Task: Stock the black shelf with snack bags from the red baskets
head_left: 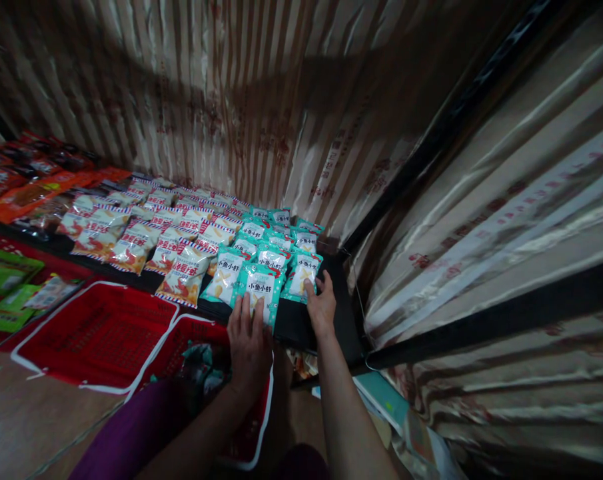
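Observation:
My left hand (248,343) is on the lower part of a teal-and-white snack bag (260,288), fingers over its front and thumb hidden. That bag lies foremost among several matching ones at the shelf's front edge. My right hand (322,303) is at the right side of another teal snack bag (302,270), its thumb touching the bag and its fingers apart. More teal bags (254,230) stand in rows behind. Directly left of them are rows of white-and-orange snack bags (184,267) with striped edges.
The black shelf (326,323) ends at a dark frame post (396,200) on the right. Below stand a red basket (101,333) and a second red basket (266,413) holding teal packets. Green packets (8,307) lie at left. Striped, printed curtain (261,100) hangs behind.

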A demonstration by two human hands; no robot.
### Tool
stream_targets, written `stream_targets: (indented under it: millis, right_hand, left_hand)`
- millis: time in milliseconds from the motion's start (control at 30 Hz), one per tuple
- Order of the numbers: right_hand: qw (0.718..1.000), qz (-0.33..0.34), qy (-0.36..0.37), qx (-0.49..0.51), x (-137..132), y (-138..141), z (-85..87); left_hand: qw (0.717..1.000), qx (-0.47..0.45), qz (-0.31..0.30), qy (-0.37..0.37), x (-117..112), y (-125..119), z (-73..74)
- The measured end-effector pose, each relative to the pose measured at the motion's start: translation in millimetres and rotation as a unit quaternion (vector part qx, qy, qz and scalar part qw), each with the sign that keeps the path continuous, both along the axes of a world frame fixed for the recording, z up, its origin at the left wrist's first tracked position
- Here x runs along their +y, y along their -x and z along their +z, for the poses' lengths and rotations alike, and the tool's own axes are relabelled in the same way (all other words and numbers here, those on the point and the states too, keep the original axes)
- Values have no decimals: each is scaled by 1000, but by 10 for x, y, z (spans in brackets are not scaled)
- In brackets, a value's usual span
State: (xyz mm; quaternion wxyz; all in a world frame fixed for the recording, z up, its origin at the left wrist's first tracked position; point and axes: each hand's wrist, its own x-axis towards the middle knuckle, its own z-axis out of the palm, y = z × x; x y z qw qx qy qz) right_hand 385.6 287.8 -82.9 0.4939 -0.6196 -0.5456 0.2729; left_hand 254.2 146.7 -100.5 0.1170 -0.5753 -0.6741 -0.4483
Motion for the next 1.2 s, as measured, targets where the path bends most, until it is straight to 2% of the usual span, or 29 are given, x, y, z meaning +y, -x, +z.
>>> stream_targets:
  millis: [233,433,500,667,1033,1100,1200]
  right_hand:
    - [999,-27,-45,6,-49,100,0]
    - [994,-63,-86,4,-29,139,7]
    - [993,-68,-92,-8,-7,139,-6]
    - [993,-59,-86,-48,26,140,-43]
    - [992,-11,-36,-121,-30,158,12]
    - [988,-16,-52,-141,-40,158,17]
    - [976,-20,-116,-184,-129,182,11]
  left_hand:
    - [999,7,-17,-43,169,-45,-31]
    - [998,33,-3,-50,277,53,-8]
    - [999,31,-15,-42,313,98,-3]
    - [997,20,-72,-21,379,166,-13]
    - [997,24,-72,-31,396,144,-65]
    - [997,24,-72,-27,401,143,-55]
    - [997,15,-75,-26,404,150,-46]
